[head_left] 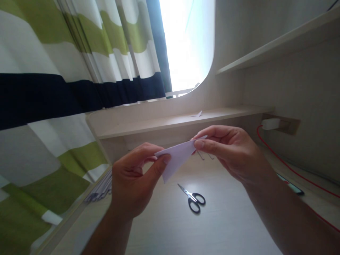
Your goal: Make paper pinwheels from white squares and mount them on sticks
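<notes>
A left hand [136, 177] and right hand [231, 152] pinch a triangular white paper [178, 160] near opposite ends — black-handled scissors [194, 200] lying on the desk [225, 223] below

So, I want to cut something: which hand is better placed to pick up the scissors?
Probably the right hand: the scissors lie with their handles toward its side and blades angled toward the left hand. Both hands pinch the paper, so the right would have to let go first.
</notes>
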The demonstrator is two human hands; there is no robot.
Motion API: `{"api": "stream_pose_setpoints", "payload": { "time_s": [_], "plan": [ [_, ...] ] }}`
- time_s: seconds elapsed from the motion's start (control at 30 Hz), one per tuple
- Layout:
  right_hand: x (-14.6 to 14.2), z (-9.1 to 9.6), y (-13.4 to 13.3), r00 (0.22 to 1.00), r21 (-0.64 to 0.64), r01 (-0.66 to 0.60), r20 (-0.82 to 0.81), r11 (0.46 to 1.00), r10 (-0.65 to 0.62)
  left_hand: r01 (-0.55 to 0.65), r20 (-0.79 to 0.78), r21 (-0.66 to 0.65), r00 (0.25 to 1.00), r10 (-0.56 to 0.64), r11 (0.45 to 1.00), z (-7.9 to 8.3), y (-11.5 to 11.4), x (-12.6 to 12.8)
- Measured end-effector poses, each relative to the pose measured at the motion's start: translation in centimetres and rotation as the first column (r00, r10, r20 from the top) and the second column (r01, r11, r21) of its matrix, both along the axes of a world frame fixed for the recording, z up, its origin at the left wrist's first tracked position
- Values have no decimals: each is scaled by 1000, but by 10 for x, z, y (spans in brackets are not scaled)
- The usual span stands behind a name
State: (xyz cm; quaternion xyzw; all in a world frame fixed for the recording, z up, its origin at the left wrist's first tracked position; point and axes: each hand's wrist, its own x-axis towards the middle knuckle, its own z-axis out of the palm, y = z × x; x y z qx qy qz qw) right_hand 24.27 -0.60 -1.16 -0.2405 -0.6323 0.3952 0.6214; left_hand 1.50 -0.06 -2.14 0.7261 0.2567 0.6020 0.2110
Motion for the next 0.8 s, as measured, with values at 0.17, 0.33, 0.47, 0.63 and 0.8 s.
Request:
{"api": "stream_pose_setpoints", "payload": {
  "time_s": [0.17, 0.33, 0.47, 0.63, 0.8],
  "plan": [
    [0, -2, 3, 999, 7, 42, -21, 999, -42, -14, -16, 7, 1000, 14, 1000, 2, 1, 0],
    [0, -2, 0, 994, 49, 108, 11, 993, -109, -37, -105, 27, 994, 40, 999, 5, 3, -3],
    [-3, -2, -1, 985, 100, 149, 68, 984, -156, -76, -257, -20, 964, 69, 997, 6, 4, -8],
    [-15, -9, 4, 994, 57, 45, 93, 997, -50, -6, -251, -187, 967, -42, 982, 6, 3, -7],
    [-23, -19, 8, 921, -103, -259, 274, 960, 278, 203, 25, -310, 978, -206, 929, 4, 7, 0]
  ]
}}
